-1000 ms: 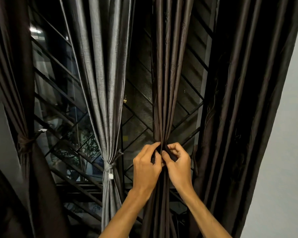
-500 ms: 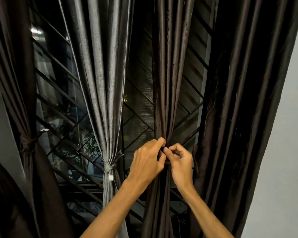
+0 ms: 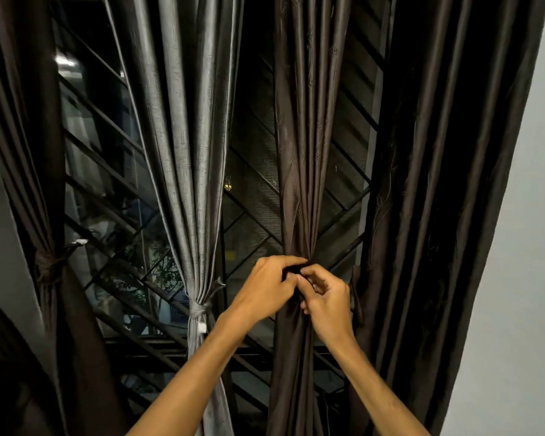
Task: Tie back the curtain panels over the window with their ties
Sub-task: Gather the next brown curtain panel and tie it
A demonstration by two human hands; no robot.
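Closest to you are your two bare forearms coming up from the bottom edge, meeting at the waist of the dark brown pleated curtain panel (image 3: 299, 152) in the middle. Your left hand (image 3: 269, 287) has its fingers curled over the front of the bunched cloth. Your right hand (image 3: 328, 305) sits just beside it, thumb and fingertips touching the left's. Both grips are closed tight, pinching a dark strip of fabric (image 3: 294, 269) right at the gather. Can't tell if that's the tie itself or just a fold of the panel. The panel's pulled in narrow there and spreads out above and below.

Just right of it, a wider dark brown satin panel (image 3: 438, 184) hangs loose. To the left, the shiny grey curtain panel (image 3: 186, 152) is cinched by a grey fabric tie (image 3: 199, 310) with a small white tab (image 3: 202, 327) under the knot. Far left, another dark brown panel (image 3: 29, 136) is knotted with a brown tie (image 3: 48, 267). Behind all of it is the window's black diagonal metal grille (image 3: 255, 215), with green leaves (image 3: 167, 272) outside. There's a pale wall (image 3: 523, 278) along the right edge.
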